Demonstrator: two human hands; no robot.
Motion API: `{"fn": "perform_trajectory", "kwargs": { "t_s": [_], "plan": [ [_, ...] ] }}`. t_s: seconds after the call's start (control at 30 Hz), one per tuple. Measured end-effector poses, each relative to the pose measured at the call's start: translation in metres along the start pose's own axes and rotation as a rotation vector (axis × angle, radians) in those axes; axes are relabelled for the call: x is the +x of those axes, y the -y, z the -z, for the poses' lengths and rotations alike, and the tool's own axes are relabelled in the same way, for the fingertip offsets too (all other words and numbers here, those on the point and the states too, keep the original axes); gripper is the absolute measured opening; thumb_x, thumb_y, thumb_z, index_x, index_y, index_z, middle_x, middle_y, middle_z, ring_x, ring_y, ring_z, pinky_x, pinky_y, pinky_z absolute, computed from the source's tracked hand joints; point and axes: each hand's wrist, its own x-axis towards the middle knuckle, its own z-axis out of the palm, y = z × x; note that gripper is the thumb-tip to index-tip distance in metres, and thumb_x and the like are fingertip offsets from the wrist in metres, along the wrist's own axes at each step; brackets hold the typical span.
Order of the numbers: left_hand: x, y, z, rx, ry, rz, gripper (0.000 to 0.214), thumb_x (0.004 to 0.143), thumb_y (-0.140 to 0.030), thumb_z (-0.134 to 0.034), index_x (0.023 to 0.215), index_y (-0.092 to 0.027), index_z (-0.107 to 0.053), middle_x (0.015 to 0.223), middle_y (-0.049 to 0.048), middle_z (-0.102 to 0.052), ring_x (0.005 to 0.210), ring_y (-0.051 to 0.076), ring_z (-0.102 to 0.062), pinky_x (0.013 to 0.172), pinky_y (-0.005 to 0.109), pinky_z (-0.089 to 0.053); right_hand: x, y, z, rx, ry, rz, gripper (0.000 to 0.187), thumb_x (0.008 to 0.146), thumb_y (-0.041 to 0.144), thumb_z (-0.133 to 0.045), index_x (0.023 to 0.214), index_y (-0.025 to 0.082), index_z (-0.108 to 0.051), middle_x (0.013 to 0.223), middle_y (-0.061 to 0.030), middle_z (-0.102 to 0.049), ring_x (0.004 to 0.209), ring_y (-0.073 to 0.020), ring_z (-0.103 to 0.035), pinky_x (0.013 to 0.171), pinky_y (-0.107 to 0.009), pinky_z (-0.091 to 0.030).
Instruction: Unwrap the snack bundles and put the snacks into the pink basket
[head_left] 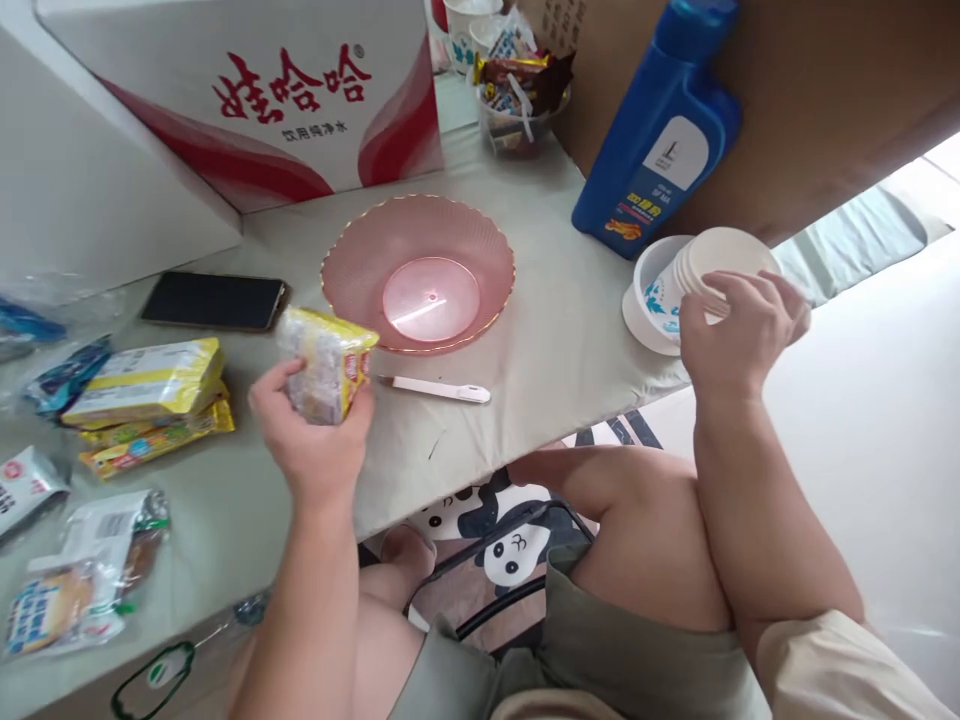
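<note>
My left hand (315, 430) is closed around a snack packet (326, 365) in a clear and yellow wrapper, held above the table just left of a white-handled knife (442, 388). Behind the packet stands a pink, ribbed fruit plate (349, 245) with a gold scalloped rim, bare inside. On the right, my right hand (739, 335) has its fingers curled together at the tilted stack of paper cups (731, 250). Whether it grips a cup or some small piece is hidden. Those cups rest in a white plastic tub (637, 320).
A phone (214, 300) lies at left, near yellow snack packs (146, 380) and wrapped breads (60, 600). A white-and-red carton (300, 150) stands behind. Farther back are a tub of wrapped sweets (517, 125) and a blue bottle (652, 140). The table edge (517, 460) runs before my knees.
</note>
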Motion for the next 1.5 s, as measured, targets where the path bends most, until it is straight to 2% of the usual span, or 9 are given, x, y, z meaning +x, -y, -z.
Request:
{"fn": "perform_trajectory", "kwargs": {
  "t_s": [0.1, 0.23, 0.4, 0.5, 0.67, 0.9, 1.17, 1.37, 1.5],
  "plan": [
    [0.007, -0.001, -0.006, -0.104, -0.093, -0.025, 0.065, 0.051, -0.021, -0.076, 0.113, -0.018, -0.055, 0.112, 0.004, -0.057, 0.101, 0.021, -0.059, 0.096, 0.039, -0.048, -0.001, -0.001, 0.001, 0.078, 0.032, -0.036, 0.025, 0.08, 0.033, -0.055, 0.083, 0.022, -0.077, 0.097, -0.0093, -0.08, 0.121, -0.0326, -0.066, 0.116, -0.056, -0.032],
    [0.015, -0.009, -0.012, -0.199, -0.15, -0.034, 0.062, 0.042, -0.022, -0.071, 0.102, -0.021, -0.054, 0.101, 0.0005, -0.053, 0.093, 0.019, -0.053, 0.09, 0.037, -0.047, 0.004, -0.005, 0.004, 0.128, 0.001, -0.011, 0.025, 0.075, 0.022, -0.052, 0.082, 0.022, -0.076, 0.093, -0.0099, -0.08, 0.113, -0.0327, -0.07, 0.11, -0.055, -0.037],
    [0.015, -0.014, -0.013, -0.203, -0.137, -0.006, 0.061, 0.043, -0.019, -0.07, 0.102, -0.022, -0.052, 0.101, 0.0004, -0.053, 0.094, 0.019, -0.053, 0.09, 0.035, -0.048, 0.011, -0.011, 0.002, 0.014, -0.091, -0.05, 0.013, 0.066, 0.015, -0.055, 0.072, 0.022, -0.064, 0.082, -0.0069, -0.071, 0.103, -0.0303, -0.069, 0.109, -0.054, -0.035],
    [0.011, -0.013, -0.013, -0.188, -0.124, 0.017, 0.062, 0.045, -0.014, -0.071, 0.104, -0.02, -0.053, 0.103, 0.0003, -0.054, 0.093, 0.018, -0.055, 0.091, 0.036, -0.05, 0.01, -0.013, 0.001, -0.021, -0.061, -0.07, 0.017, 0.06, 0.013, -0.058, 0.074, 0.022, -0.063, 0.08, -0.0066, -0.069, 0.103, -0.0305, -0.066, 0.108, -0.054, -0.033],
    [0.007, -0.004, -0.011, -0.227, -0.075, -0.023, 0.064, 0.049, -0.015, -0.075, 0.109, -0.019, -0.052, 0.108, 0.0016, -0.054, 0.095, 0.018, -0.055, 0.09, 0.036, -0.047, 0.006, -0.011, 0.0, 0.017, 0.028, -0.009, 0.014, 0.073, 0.021, -0.059, 0.079, 0.022, -0.071, 0.086, -0.0094, -0.073, 0.11, -0.0329, -0.065, 0.108, -0.059, -0.031],
    [0.006, -0.003, -0.011, -0.289, -0.096, -0.085, 0.064, 0.049, -0.02, -0.073, 0.11, -0.018, -0.054, 0.108, 0.0024, -0.055, 0.093, 0.017, -0.056, 0.085, 0.034, -0.047, 0.004, -0.007, -0.003, 0.033, -0.123, 0.073, 0.02, 0.067, 0.028, -0.054, 0.074, 0.024, -0.073, 0.081, -0.008, -0.074, 0.1, -0.0313, -0.069, 0.095, -0.052, -0.043],
    [0.006, -0.014, -0.015, -0.243, -0.092, -0.011, 0.063, 0.046, -0.017, -0.072, 0.106, -0.02, -0.052, 0.105, 0.0007, -0.055, 0.092, 0.016, -0.055, 0.085, 0.033, -0.05, 0.01, -0.017, -0.003, -0.01, -0.177, 0.124, 0.012, 0.065, 0.028, -0.055, 0.07, 0.024, -0.065, 0.07, -0.0068, -0.061, 0.088, -0.0291, -0.06, 0.083, -0.048, -0.045],
    [0.007, -0.012, -0.016, -0.285, -0.09, -0.041, 0.063, 0.046, -0.022, -0.07, 0.106, -0.02, -0.051, 0.104, 0.0008, -0.053, 0.092, 0.017, -0.053, 0.086, 0.033, -0.048, 0.012, -0.02, -0.005, 0.05, -0.288, 0.196, 0.012, 0.058, 0.026, -0.055, 0.068, 0.023, -0.061, 0.066, -0.0063, -0.059, 0.08, -0.0263, -0.056, 0.075, -0.046, -0.045],
    [0.007, -0.011, -0.017, -0.337, -0.088, -0.089, 0.064, 0.047, -0.021, -0.072, 0.108, -0.017, -0.052, 0.103, 0.0019, -0.053, 0.092, 0.017, -0.052, 0.085, 0.034, -0.047, 0.015, -0.02, -0.001, 0.065, -0.432, 0.333, 0.014, 0.06, 0.021, -0.054, 0.073, 0.022, -0.059, 0.068, -0.0047, -0.057, 0.079, -0.0228, -0.053, 0.072, -0.042, -0.044]
  ]
}}
